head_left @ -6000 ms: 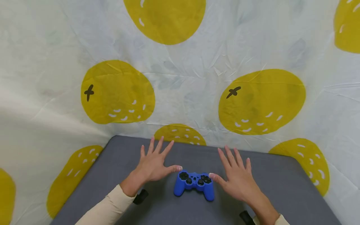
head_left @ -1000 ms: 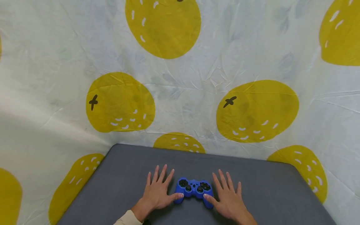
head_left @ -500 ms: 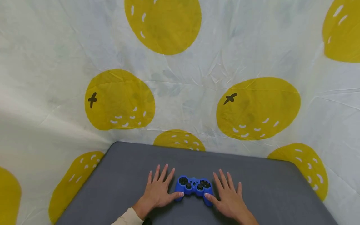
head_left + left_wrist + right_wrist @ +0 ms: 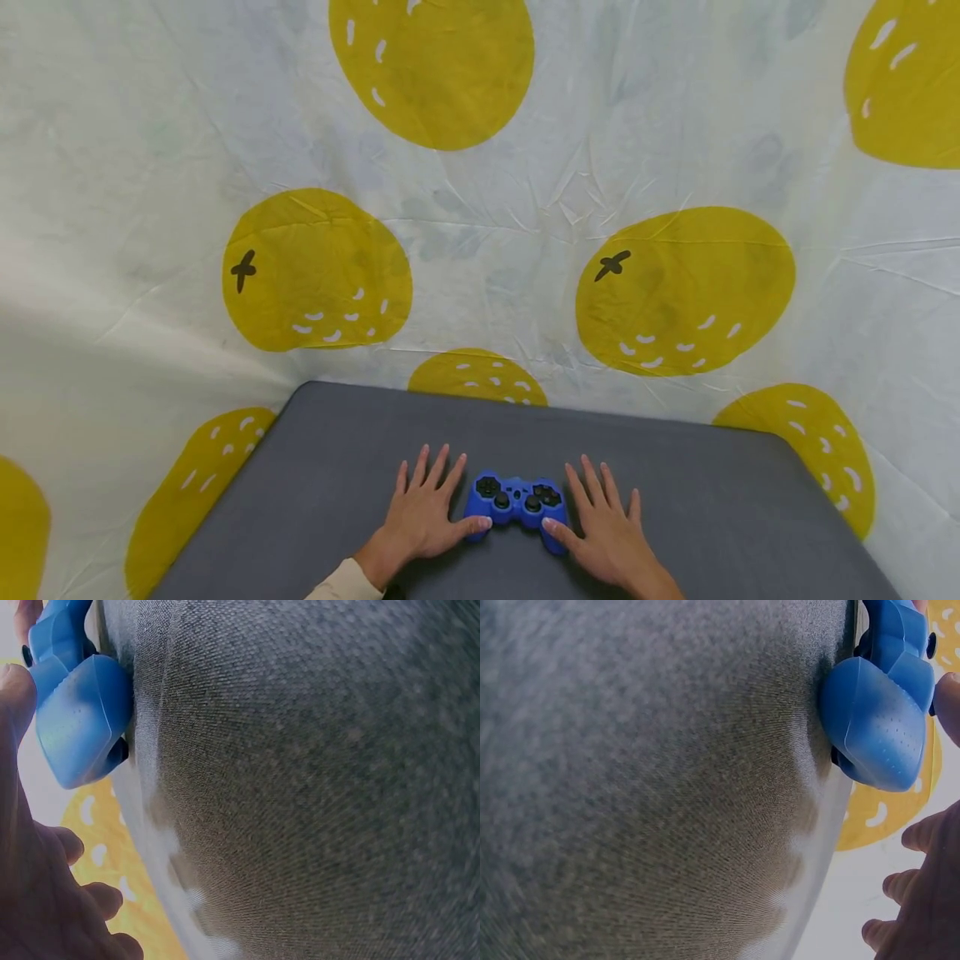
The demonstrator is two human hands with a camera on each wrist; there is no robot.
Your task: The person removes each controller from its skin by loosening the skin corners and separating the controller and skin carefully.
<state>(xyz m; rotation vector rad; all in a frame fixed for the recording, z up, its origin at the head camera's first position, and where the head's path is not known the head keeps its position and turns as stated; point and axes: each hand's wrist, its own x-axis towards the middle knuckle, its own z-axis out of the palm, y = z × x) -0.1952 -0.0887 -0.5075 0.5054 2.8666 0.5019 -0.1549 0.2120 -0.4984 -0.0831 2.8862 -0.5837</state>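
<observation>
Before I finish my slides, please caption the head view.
Left hand and right hand, fingers spread, flank a blue game controller on a grey tabletop, with yellow-patterned cloth behind.

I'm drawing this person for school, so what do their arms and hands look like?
The left hand and right hand wear no gloves, and I see no rings on the fingers. The left arm has a plain cream sleeve. Something black peeks out beside it, too little to tell what. No sleeve shows on the right.
</observation>
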